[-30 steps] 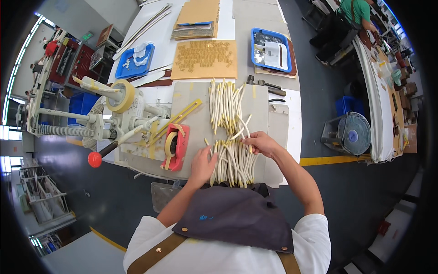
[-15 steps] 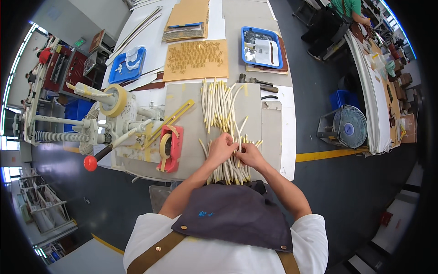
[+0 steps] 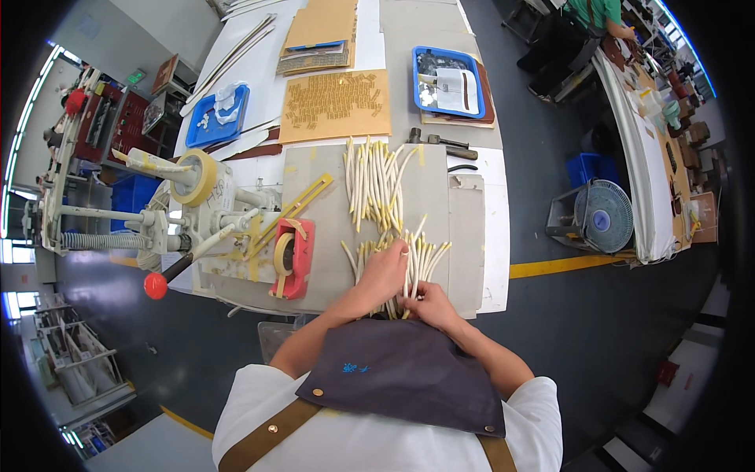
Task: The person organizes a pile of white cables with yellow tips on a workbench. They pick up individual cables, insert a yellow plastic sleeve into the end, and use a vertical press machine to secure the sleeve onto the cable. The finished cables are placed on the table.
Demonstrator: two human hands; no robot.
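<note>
Two bunches of white cord pieces with yellow ends lie on the grey board before me. The far bunch (image 3: 376,185) points away from me; the near bunch (image 3: 429,259) runs back to the table's front edge. My left hand (image 3: 385,271) is closed over the near bunch, its fingers pinching the upper part of one white cord piece (image 3: 406,275). Lower down and to its right, my right hand (image 3: 432,305) is closed at the lower part of that piece, close to my apron. The fingers partly hide the cord pieces under them.
Left of the bunches stands a red tape dispenser (image 3: 303,259), beside a hand press (image 3: 228,208) with a red-knobbed lever. A hammer (image 3: 414,136) lies beyond to the right. Blue trays (image 3: 447,49) and brown cardboard (image 3: 336,105) occupy the far table. A fan (image 3: 603,218) stands on the right.
My right hand has come down toward me along the cord piece, and the hands are farther apart. The raised cord piece now lies lower, among the near bunch.
</note>
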